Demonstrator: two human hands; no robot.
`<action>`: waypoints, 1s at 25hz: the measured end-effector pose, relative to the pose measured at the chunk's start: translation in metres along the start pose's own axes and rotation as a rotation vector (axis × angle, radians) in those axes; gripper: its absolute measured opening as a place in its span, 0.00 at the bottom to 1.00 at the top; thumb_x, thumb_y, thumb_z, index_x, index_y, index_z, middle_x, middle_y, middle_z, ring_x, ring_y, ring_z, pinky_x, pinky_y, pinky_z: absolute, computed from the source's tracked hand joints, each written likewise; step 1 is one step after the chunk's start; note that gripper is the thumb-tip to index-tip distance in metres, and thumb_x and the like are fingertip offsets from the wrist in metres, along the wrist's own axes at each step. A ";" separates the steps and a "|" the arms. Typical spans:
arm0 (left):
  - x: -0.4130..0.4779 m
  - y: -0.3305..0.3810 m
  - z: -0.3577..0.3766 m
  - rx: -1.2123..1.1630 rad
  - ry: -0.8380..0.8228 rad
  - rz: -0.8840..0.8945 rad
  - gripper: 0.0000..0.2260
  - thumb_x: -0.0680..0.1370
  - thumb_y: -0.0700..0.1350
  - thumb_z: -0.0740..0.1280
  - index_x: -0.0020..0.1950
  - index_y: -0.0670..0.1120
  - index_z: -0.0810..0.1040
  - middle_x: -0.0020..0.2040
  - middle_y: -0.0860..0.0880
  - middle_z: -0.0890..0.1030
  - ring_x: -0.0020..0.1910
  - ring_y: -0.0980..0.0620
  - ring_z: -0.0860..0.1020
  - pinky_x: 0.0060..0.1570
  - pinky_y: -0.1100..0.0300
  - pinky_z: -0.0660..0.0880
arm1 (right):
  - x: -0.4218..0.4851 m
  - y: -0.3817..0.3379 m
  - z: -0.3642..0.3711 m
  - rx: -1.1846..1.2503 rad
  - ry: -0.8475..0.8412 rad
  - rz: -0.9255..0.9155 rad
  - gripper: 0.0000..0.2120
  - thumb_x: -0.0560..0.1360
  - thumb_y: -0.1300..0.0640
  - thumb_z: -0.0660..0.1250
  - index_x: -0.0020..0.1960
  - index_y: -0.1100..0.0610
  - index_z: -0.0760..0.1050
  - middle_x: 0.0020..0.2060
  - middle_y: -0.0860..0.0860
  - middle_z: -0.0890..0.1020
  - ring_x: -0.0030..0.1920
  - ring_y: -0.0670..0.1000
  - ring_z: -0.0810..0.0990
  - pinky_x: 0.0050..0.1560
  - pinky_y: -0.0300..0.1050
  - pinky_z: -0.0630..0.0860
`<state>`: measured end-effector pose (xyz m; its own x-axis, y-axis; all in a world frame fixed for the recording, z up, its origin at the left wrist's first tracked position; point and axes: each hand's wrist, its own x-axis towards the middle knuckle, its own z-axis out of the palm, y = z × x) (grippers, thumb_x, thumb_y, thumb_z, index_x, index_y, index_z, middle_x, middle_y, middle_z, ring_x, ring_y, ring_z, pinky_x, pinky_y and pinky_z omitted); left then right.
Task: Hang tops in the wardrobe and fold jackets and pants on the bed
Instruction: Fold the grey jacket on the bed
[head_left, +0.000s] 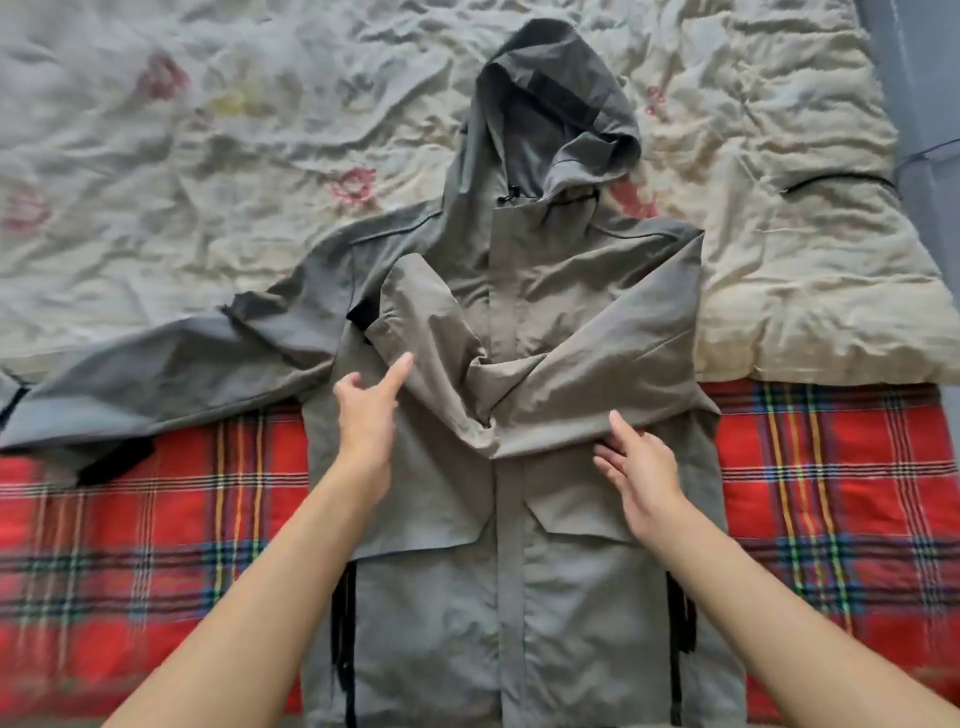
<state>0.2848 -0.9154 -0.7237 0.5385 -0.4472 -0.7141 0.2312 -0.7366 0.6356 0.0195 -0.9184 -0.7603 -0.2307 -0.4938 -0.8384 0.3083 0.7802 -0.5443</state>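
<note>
A grey hooded jacket (519, 597) lies face up on the bed, hood pointing away from me. Its right sleeve (597, 374) is folded across the chest, the cuff ending near the left shoulder. The left sleeve (171, 374) stretches out flat to the left. My left hand (366, 410) hovers over the folded cuff with fingers apart and the forefinger pointing, holding nothing. My right hand (641, 467) rests with spread fingers at the lower edge of the folded sleeve, touching the fabric without gripping it.
A red plaid blanket (130, 545) covers the near part of the bed. A crumpled cream quilt with a faded floral print (208, 182) covers the far part. A grey-blue surface (924, 104) borders the bed at the right edge.
</note>
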 end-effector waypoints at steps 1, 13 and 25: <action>0.007 0.011 0.009 0.007 0.055 0.031 0.41 0.71 0.58 0.75 0.77 0.46 0.59 0.68 0.44 0.73 0.63 0.45 0.75 0.67 0.50 0.70 | 0.006 -0.007 0.008 0.078 0.005 0.050 0.10 0.79 0.57 0.68 0.58 0.58 0.73 0.50 0.54 0.79 0.49 0.52 0.79 0.43 0.41 0.76; 0.048 0.059 -0.048 0.621 -0.042 0.883 0.11 0.74 0.36 0.71 0.36 0.43 0.71 0.52 0.49 0.82 0.52 0.51 0.78 0.53 0.61 0.70 | 0.029 -0.012 0.010 0.145 0.180 -0.052 0.04 0.80 0.59 0.65 0.47 0.53 0.74 0.52 0.54 0.82 0.53 0.53 0.81 0.38 0.46 0.77; 0.105 0.053 -0.020 0.784 -0.058 0.649 0.09 0.72 0.51 0.75 0.48 0.51 0.80 0.43 0.51 0.82 0.49 0.49 0.80 0.56 0.53 0.73 | 0.038 -0.014 0.016 0.161 0.220 -0.038 0.03 0.80 0.58 0.64 0.47 0.53 0.75 0.53 0.53 0.81 0.52 0.53 0.79 0.46 0.49 0.79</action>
<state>0.3701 -0.9909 -0.7592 0.3261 -0.8870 -0.3269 -0.6985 -0.4591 0.5490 0.0215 -0.9539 -0.7847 -0.4347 -0.4120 -0.8008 0.4347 0.6829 -0.5872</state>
